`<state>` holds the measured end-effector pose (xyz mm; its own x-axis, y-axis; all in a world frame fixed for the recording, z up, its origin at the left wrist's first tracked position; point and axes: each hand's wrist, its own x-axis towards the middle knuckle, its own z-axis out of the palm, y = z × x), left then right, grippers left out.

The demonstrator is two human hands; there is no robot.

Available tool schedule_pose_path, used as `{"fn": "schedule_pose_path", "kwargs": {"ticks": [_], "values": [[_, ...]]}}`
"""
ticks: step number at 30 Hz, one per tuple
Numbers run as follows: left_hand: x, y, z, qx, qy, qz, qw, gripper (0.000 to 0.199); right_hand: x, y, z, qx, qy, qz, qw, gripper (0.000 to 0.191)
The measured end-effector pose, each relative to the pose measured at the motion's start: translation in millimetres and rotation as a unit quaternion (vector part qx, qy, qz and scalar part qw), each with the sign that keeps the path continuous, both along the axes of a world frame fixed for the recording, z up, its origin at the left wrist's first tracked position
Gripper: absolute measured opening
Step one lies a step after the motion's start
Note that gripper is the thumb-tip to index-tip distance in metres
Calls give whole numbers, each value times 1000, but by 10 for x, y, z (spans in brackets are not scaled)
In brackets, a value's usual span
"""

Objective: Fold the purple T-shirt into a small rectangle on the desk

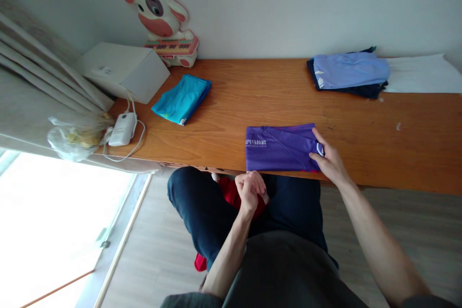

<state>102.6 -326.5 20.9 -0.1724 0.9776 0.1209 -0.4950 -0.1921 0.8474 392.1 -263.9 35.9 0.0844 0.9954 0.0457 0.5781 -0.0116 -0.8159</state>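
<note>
A folded purple T-shirt [281, 149] with white marathon lettering lies at the table's near edge. My right hand [329, 160] grips its right edge, the thumb on top beside a small white mark and the index finger near the far corner. The other fingers are partly hidden. Just below the shirt's near left corner, my left hand [250, 188] hovers in front of the table edge over my lap. Its fingers are curled in, and nothing shows in them.
Folded turquoise cloth [182, 98] lies left on the wooden table [252, 91]. Back right are a stack of folded blue clothes [350, 71] and white cloth [422, 74]. A white box [124, 70], cow toy keyboard [171, 48], corded white device [122, 129] and plastic bag [77, 137] stand left.
</note>
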Motion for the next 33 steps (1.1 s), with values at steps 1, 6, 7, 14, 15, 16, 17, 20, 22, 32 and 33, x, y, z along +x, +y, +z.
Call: {"fn": "schedule_pose_path", "kwargs": {"ticks": [1,6,7,14,15,16,17,20,22,32,33], "values": [[10,4,-6,-2,-3,7,1000,75,-9,-3,6,-1,1,0,1000,92],[28,-46,-69,-32,103,0,994,78,-16,-12,-37,4,-19,4,1000,93],[27,-59,-72,-44,138,-3,989,79,-14,-14,-48,7,-25,6,1000,93],[-92,-59,78,-94,315,7,944,85,2,-21,-85,0,-63,-1,998,94],[-121,-58,110,-95,338,14,936,84,3,-20,-87,-3,-67,-3,998,94],[-145,-62,142,-92,364,23,927,82,3,-20,-90,-5,-70,-5,998,95],[-159,-71,176,-83,390,33,916,80,2,-20,-91,-6,-72,-7,997,95],[-100,-105,303,-20,442,39,896,74,-6,-30,-88,-5,-74,-2,997,94],[22,-84,415,43,448,10,893,67,-5,-42,-76,3,-79,11,997,94],[342,788,529,31,703,-14,710,57,-211,70,402,144,-215,-9,966,73],[334,836,463,20,721,-17,693,63,-295,115,451,150,-218,9,964,71]]}}
